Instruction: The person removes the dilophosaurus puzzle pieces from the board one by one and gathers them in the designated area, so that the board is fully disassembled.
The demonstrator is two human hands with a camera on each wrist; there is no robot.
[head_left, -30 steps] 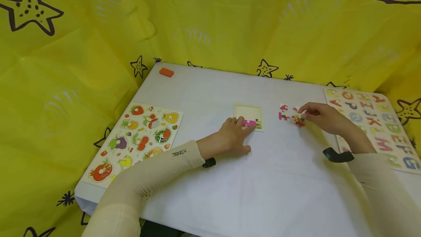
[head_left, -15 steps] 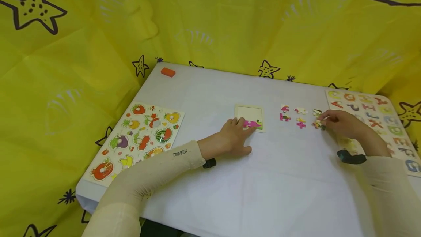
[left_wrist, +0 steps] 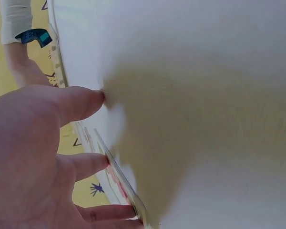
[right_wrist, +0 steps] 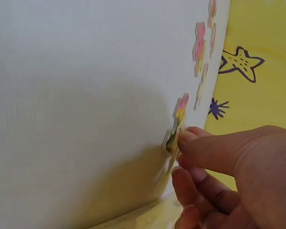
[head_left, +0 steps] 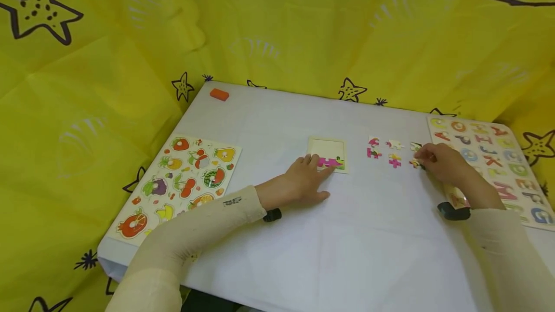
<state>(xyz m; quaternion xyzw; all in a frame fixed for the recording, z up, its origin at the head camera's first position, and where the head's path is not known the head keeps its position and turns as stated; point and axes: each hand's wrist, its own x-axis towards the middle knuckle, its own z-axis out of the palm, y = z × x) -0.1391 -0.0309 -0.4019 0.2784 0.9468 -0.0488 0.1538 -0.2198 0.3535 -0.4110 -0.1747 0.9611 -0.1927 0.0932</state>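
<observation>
In the head view my left hand (head_left: 305,179) rests on the near left part of a small square puzzle frame (head_left: 345,148), fingers extended and thumb out to the side. Pink and green puzzle pieces (head_left: 330,162) lie along the frame's near edge, partly covered by the fingers. In the left wrist view, fingertips touch the frame's edge (left_wrist: 119,169). Right of the frame, my right hand (head_left: 443,163) pinches a yellow and green puzzle piece (right_wrist: 172,138) at the table surface. Loose pieces, such as a pink-and-yellow one (head_left: 395,160) and a white one (head_left: 395,144), lie beside it.
A fruit board (head_left: 186,177) lies on the left of the white-covered table (head_left: 347,254). An alphabet board (head_left: 494,158) is at the right, partly behind my right forearm. An orange block (head_left: 219,94) sits at the far left corner. Yellow printed cloth (head_left: 269,23) hangs behind.
My right hand moved right from over the middle loose pieces to the rightmost ones, carrying a piece, then shifted slightly left. The left hand has stayed on the frame.
</observation>
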